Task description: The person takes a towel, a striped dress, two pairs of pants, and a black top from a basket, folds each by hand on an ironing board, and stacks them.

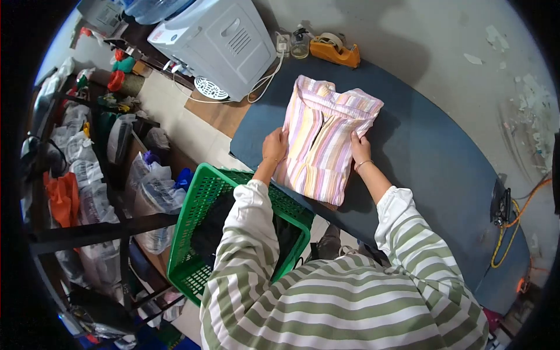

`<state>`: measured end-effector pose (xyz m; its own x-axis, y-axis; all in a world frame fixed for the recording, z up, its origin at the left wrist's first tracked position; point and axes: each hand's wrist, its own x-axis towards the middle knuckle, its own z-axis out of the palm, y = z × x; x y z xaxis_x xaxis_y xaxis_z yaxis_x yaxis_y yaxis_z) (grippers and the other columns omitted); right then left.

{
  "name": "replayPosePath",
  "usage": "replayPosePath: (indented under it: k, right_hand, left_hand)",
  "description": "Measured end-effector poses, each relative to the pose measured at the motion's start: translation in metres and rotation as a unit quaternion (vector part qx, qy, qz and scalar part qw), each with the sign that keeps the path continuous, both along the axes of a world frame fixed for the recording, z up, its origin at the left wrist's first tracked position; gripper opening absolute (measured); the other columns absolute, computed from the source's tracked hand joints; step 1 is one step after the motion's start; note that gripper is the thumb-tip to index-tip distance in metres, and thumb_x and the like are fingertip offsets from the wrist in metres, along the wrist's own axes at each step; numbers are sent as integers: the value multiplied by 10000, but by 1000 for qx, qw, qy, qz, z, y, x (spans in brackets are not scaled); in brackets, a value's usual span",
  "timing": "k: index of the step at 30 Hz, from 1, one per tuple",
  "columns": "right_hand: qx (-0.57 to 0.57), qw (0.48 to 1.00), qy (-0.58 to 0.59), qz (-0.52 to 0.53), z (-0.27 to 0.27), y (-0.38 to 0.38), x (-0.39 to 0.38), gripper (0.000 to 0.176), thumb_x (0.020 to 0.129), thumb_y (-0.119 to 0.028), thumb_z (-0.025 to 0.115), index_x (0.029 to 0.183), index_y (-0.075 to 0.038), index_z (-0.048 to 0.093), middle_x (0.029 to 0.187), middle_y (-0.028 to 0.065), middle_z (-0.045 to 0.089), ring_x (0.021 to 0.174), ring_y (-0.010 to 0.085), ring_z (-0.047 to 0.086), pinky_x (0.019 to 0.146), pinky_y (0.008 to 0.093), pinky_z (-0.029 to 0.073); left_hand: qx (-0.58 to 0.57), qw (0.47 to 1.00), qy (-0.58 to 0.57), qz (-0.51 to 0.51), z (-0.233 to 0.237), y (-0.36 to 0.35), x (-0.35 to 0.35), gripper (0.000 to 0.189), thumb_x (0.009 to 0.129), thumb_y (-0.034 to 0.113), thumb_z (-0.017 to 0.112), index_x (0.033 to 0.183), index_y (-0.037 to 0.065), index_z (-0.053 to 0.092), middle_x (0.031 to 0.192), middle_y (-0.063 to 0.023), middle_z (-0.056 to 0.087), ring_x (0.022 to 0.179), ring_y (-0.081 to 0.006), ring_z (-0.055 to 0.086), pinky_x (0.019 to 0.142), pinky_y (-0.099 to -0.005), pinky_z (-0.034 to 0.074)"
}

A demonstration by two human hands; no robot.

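A folded shirt [332, 149] with pink, yellow and purple stripes is over the dark blue-grey table [431, 175], collar end toward the wall. Its left edge is in my left hand [274, 146], fingers tucked partly out of sight behind the cloth. On the opposite edge my right hand [360, 150] grips the fabric, with the thumb on top. The shirt's near end reaches the table's front edge.
A green plastic basket [201, 175] with dark cloth inside stands at the table's left front. Along the wall are an orange tape dispenser [335, 52], a glass bottle [300, 44] and a white water dispenser [224, 46]. Shelves of plastic-wrapped bundles [154, 198] fill the left. Cables [507, 233] hang at right.
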<state>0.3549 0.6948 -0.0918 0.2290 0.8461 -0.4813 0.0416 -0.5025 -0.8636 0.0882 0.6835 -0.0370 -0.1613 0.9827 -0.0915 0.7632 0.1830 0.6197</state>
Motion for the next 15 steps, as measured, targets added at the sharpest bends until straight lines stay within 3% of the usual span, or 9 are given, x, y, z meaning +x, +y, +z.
replayPosePath:
  k: [2,3,4,6,7,8,11,13,15]
  right_hand:
    - [68,993,-92,-32,-3,4,-7,412,811,-265,621,1095,5,497,1117,188,543,987,280,536,824,366,418]
    - [87,984,-149,-51,18,-1,-11,432,790,-240,634,1113,2,478,1167,202,511,1026,296,515,842,377,410]
    - [102,971,-205,-71,40,-7,-13,459,770,-215,647,1131,-2,460,1218,215,478,1064,311,494,860,388,401]
    - [284,900,-326,-49,69,-5,-12,612,730,-171,649,1257,-21,377,1353,239,333,1239,367,338,986,453,307]
    - [371,846,-380,-37,79,1,-13,635,749,-199,635,1298,-38,359,1382,231,305,1280,383,289,1021,490,268]
    - [354,835,-421,-4,88,8,-14,647,768,-235,618,1325,-65,336,1400,218,285,1295,384,265,1027,516,241]
    - [331,799,-493,96,80,40,-12,640,853,-421,507,1402,-207,258,1467,126,214,1339,367,200,1015,628,163]
    - [242,834,-450,210,23,56,9,648,857,-455,492,1408,-227,241,1468,110,219,1341,353,204,1022,619,162]
    - [154,836,-449,276,27,57,10,653,857,-503,467,1413,-260,225,1464,84,240,1345,329,208,1029,608,161]
  left_hand:
    - [41,997,57,-21,-34,5,-6,351,873,292,509,1129,57,562,1059,-229,565,961,-370,547,804,-404,455]
    - [122,987,102,-11,-36,2,-5,407,865,281,506,1221,84,504,1148,-218,521,1047,-355,514,879,-468,414]
    - [180,971,159,-27,-24,1,1,446,865,303,504,1252,86,470,1122,-218,530,1026,-347,526,913,-496,372]
    - [285,918,269,-56,36,-8,29,528,863,346,499,1315,88,403,1070,-219,548,986,-332,548,981,-552,288]
    - [163,939,244,-178,66,-19,48,544,850,377,510,1326,137,399,1147,-206,512,1061,-333,507,1001,-583,219]
    - [37,931,212,-293,83,-34,66,562,837,409,522,1337,187,394,1224,-193,477,1137,-335,466,1020,-614,150]
    - [105,865,126,-474,53,-75,89,532,774,460,583,1268,284,490,1407,-105,320,1317,-285,263,1035,-605,107]
    - [79,817,238,-520,34,-85,91,510,745,476,608,1219,300,545,1450,-71,263,1360,-249,184,1041,-602,94]
    - [73,829,210,-514,40,-85,92,499,722,483,626,1179,288,581,1448,-68,270,1362,-242,182,1043,-598,108]
